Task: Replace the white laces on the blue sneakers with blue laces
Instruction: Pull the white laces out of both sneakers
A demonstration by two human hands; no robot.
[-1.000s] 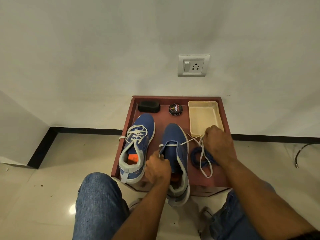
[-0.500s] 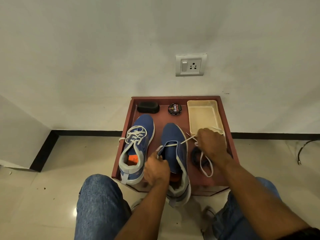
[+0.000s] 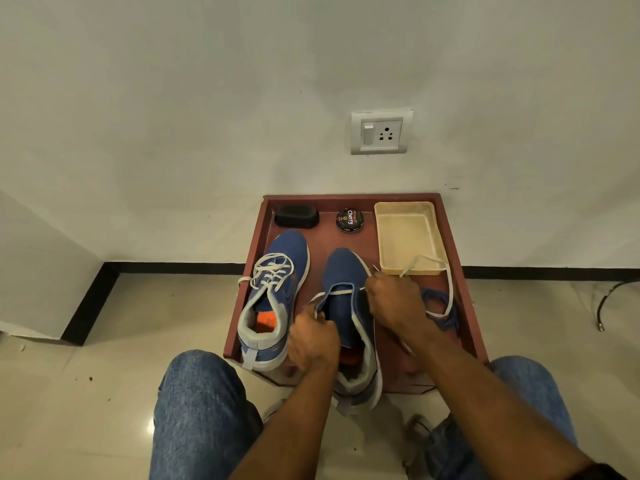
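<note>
- At the front edge of the red tray (image 3: 464,299), the right hand (image 3: 394,301) has moved in from beside the beige tub (image 3: 433,237) to the right sneaker (image 3: 346,299), fingers curled round the white lace (image 3: 446,289).
- The left hand (image 3: 311,336) still pinches the lace's other end at the eyelets (only one crossing remains threaded), so this shoe looks nearly unlaced.
- The left sneaker (image 3: 277,268), along the left edge, keeps its white lacing.
- The blue laces (image 3: 441,306) lie loose by the right edge.
- The tub, in the far right corner, holds nothing except a loop of white lace draped over its near rim.
</note>
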